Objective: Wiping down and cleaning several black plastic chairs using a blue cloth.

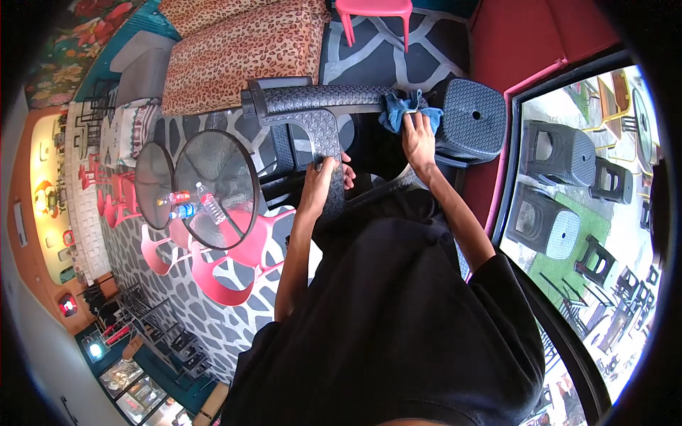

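A dark grey plastic armchair with a woven pattern (325, 133) lies before me, partly over my lap. My left hand (323, 178) grips the near armrest, thumb on one side and fingers round the other. Under my right hand (418, 138) a crumpled blue cloth (393, 114) is pressed against the far end of the chair's long patterned rail. Just right of the cloth stands a dark grey plastic stool (474, 114) with a round hole in its textured seat. The chair's lower parts are in shadow and partly hidden by my black shirt.
Left are two round glass-topped tables (216, 154), one bearing plastic bottles (210, 202), with pink chairs (224, 287) beside them. A leopard-print sofa (240, 53) and a pink stool (373, 6) stand beyond. At right, a window (506, 175) borders the red wall (533, 32).
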### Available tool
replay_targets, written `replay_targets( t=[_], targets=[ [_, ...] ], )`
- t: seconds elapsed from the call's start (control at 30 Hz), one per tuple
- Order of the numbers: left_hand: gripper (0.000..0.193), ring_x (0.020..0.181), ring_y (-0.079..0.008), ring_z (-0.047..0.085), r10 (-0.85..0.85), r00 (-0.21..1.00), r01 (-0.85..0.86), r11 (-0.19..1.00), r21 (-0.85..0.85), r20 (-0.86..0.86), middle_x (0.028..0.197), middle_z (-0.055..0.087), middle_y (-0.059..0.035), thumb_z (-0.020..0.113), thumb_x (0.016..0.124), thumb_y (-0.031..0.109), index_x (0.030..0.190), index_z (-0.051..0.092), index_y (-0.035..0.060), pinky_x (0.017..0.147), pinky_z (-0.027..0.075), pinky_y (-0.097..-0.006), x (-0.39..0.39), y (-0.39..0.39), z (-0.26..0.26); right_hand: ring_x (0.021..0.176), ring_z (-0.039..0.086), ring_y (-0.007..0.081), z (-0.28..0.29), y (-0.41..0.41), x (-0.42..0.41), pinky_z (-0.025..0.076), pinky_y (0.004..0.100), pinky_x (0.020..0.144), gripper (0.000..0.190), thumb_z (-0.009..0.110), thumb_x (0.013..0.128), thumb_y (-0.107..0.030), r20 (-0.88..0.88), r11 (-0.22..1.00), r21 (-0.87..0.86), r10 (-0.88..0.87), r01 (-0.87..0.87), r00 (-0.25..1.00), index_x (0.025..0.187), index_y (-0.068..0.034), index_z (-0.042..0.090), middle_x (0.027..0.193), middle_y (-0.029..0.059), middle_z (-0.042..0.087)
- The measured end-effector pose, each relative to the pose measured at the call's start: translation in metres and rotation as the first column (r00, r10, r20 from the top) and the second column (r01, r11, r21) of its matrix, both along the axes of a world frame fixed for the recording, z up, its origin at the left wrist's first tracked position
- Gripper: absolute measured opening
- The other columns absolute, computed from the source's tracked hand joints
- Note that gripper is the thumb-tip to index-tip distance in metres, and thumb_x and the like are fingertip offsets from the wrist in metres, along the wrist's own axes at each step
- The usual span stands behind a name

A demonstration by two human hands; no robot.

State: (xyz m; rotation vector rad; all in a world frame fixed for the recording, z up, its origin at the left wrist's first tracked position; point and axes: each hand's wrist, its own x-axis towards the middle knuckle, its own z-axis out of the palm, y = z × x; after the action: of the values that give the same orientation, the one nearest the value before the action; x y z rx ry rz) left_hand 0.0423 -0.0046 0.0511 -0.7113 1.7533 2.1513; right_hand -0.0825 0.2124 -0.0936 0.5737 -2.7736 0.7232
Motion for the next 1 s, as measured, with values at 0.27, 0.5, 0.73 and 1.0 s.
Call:
replay_targets(
  t=[0.27,0.5,0.73,1.0],
  targets=[
    [0.041,0.067,-0.0223,0.066,0.059,0.991,-0.062,0.998,0.015,0.121,0.083,0.068,-0.0166,0.046,0.092,0.032,0.108,0.059,-0.0034,0.064,0.054,-0.0327,-0.014,-0.003,-0.012,0.092,0.060,0.0285,0.003,-0.017,0.003,0.057,0.0356,0.071,0.021,0.056,0.088,-0.007,-0.032,0.951,0.291,-0.094,0.100,0.995,0.109,-0.002,0.056,0.103,0.0158,0.056],
    [0.039,0.067,-0.0228,0.067,0.047,0.987,-0.050,0.999,0.016,0.151,0.082,0.068,-0.0173,0.048,0.091,0.031,0.105,0.060,-0.0037,0.064,0.055,-0.0336,-0.025,-0.010,-0.019,0.071,0.065,0.0215,-0.032,-0.038,0.013,0.056,0.0332,0.054,0.014,0.056,0.090,-0.008,-0.068,0.758,0.607,-0.250,0.239,0.966,0.102,-0.001,0.055,0.089,0.0116,0.061],
    [0.038,0.067,-0.0223,0.067,0.014,0.990,-0.016,1.000,0.016,0.137,0.081,0.068,-0.0163,0.049,0.091,0.031,0.103,0.061,-0.0025,0.065,0.055,-0.0332,-0.028,-0.012,-0.020,0.070,0.069,0.0232,-0.038,-0.032,0.025,0.058,0.0331,0.062,0.013,0.057,0.091,-0.011,0.386,0.825,0.566,-0.269,0.004,0.883,0.100,-0.005,0.064,0.093,0.0114,0.069],
    [0.038,0.067,-0.0204,0.066,0.004,0.991,-0.006,1.000,0.018,0.134,0.079,0.068,-0.0147,0.050,0.092,0.034,0.101,0.062,-0.0008,0.066,0.054,-0.0322,-0.027,-0.015,-0.016,0.094,0.070,0.0360,0.007,0.013,0.022,0.057,0.0432,0.078,0.028,0.063,0.090,-0.022,0.571,0.940,0.303,-0.045,-0.159,0.820,0.109,-0.003,0.063,0.102,0.0185,0.070]
  ],
)
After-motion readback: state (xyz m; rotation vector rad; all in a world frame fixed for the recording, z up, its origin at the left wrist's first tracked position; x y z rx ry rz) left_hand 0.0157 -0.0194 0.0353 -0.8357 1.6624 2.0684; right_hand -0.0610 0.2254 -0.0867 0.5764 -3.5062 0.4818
